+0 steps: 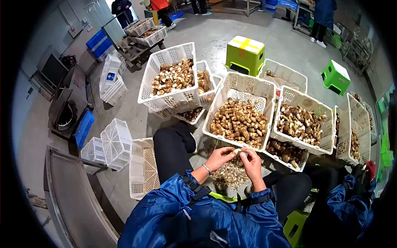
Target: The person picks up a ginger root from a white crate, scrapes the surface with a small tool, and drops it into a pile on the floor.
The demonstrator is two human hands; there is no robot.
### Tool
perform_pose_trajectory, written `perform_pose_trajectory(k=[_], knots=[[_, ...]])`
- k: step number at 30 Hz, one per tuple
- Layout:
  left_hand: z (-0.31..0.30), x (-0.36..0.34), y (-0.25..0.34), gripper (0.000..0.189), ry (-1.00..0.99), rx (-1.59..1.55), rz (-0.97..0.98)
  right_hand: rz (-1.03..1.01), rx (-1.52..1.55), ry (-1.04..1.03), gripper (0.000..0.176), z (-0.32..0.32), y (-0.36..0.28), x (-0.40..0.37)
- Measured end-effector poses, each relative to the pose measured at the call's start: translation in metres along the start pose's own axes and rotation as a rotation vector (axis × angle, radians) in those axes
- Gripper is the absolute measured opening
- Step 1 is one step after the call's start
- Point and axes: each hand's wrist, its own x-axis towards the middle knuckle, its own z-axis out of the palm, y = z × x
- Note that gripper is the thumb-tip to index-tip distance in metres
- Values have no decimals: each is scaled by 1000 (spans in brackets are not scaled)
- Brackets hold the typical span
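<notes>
My left hand (220, 159), with a metal bangle at its wrist, pinches a small pale mushroom (237, 151) above my lap. Close against it, my right hand (252, 164) is closed too, its fingertips at the mushroom; a small dark shape shows there, too small to name. Just beyond both hands stands a white perforated crate (211, 111) holding a heap of brown mushrooms (240, 122). Pale trimmings (230, 174) lie in a pile on the floor below my hands.
More mushroom crates stand around: a stacked crate (145, 89) at left, another crate (326, 145) at right. An upturned crate (116, 144) and green stools (246, 56) are nearby. A co-worker's blue sleeve (349, 202) is close on my right. Other people stand farther back.
</notes>
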Motion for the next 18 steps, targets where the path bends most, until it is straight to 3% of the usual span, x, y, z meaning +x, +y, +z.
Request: perform_pose_trajectory(k=[4,7,10,13,16,17,18], knots=[[-1,0,-7,36,-63,-599,-168,-40,46,56,16,-7,11,8],[-3,0,-7,34,-137,-713,-131,17,-30,93,15,-12,4,5],[-5,4,-13,31,-164,-774,-143,-85,-191,97,16,-9,-1,5],[-6,5,-13,29,-148,-779,-160,38,-216,40,15,-10,-11,0],[-7,9,-23,27,-119,-792,-178,-154,-172,21,15,-3,-19,0],[-3,8,-24,27,-49,-714,-187,-320,-276,1,15,-5,-2,3],[3,2,-12,29,-41,-652,-202,-289,-291,-2,15,-4,-8,0]])
